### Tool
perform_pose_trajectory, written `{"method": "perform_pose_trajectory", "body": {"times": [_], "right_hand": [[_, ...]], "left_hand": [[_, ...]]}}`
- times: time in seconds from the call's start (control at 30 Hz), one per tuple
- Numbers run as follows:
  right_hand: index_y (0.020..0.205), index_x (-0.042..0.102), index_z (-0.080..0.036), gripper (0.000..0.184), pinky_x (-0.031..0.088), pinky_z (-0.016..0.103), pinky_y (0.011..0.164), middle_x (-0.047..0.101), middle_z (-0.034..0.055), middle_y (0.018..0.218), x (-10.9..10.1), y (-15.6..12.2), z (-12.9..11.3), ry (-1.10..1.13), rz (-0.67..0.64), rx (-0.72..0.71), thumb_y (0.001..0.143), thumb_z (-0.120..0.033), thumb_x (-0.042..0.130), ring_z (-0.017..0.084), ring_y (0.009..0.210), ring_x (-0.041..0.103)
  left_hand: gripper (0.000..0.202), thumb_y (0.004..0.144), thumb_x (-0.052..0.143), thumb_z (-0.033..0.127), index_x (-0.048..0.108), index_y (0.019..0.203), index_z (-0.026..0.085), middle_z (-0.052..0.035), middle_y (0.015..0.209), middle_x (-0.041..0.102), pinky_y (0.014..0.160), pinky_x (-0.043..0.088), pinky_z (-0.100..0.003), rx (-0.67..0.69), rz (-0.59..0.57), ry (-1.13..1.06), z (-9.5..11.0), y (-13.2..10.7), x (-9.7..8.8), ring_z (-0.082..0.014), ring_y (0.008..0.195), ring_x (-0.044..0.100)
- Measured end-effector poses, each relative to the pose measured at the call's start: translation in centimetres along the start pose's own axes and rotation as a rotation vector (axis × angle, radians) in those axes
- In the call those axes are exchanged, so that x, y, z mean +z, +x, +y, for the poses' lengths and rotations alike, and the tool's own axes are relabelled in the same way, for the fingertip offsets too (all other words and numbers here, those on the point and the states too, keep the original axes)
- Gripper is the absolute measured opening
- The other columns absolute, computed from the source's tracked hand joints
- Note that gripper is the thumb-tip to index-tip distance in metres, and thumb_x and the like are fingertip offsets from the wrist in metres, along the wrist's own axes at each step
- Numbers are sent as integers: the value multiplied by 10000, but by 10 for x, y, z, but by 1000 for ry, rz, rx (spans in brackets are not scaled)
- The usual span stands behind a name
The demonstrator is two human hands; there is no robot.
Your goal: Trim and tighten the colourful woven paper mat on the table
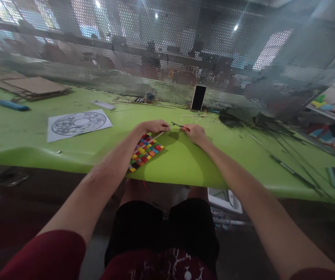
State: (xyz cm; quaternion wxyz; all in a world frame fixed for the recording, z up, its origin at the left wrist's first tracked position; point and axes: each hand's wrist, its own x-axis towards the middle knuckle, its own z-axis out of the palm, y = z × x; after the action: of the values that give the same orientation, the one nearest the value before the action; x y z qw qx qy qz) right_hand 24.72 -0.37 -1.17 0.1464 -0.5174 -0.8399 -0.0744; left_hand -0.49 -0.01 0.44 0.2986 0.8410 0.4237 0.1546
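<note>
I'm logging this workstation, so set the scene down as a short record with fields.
Left hand: appears to pinch a thin pale strip
Right hand: holds a red-handled tool, dark tip toward the left hand
Checkered piece: multicoloured, near the table's front edge, partly hidden by the left arm
Surface: green-covered table
Left side: printed sheet, blue cutter-like object, flat brown boards
Back: upright dark-faced device
Unclear: exact type of the red-handled tool
</note>
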Motion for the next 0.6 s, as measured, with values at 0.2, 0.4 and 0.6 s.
{"method": "perform_pose_trajectory", "body": {"times": [0.2,0.4,0.6], "right_hand": [[1147,749,-214,592,402,287,659,761,100,1028,-3,0,-1,-16,-20,42,1057,-586,298,224,856,663],[1170,756,-194,598,425,311,694,754,118,1034,-5,0,1,-41,-42,94,1058,-568,303,253,902,670],[1130,766,-179,580,442,335,690,752,139,989,-8,-1,-2,-81,-35,152,1063,-523,304,271,869,667]], "left_hand": [[362,875,491,477,620,782,152,-27,707,544,650,362,-290,45,-24,71,-4,2,0,-170,662,491],[380,876,485,485,637,809,143,-51,740,593,648,368,-286,42,-27,62,-7,2,1,-175,684,521],[347,884,500,452,656,831,146,-53,772,637,663,387,-271,65,-33,27,-9,4,1,-169,701,542]]}}
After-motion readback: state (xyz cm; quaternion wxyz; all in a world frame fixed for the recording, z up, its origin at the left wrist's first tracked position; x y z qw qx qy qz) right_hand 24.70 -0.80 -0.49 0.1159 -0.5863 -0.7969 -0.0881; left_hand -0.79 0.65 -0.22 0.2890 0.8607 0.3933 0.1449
